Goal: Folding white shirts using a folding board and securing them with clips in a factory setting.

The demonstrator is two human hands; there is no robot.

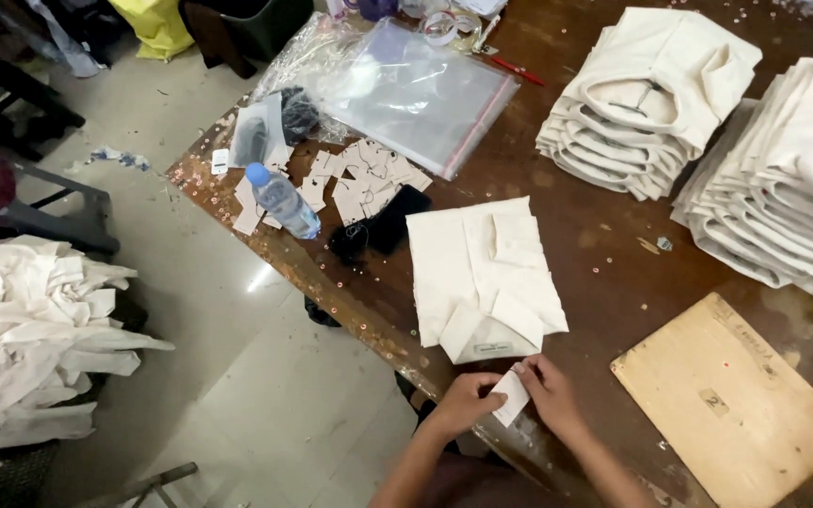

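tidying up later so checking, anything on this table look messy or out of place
The paper tags lie scattered loosely near the water bottle, some close to the table edge. Tiny bits speckle the wood around the folded shirt. Both hands, left hand and right hand, hold a small white tag. The shirt stacks look tidy.
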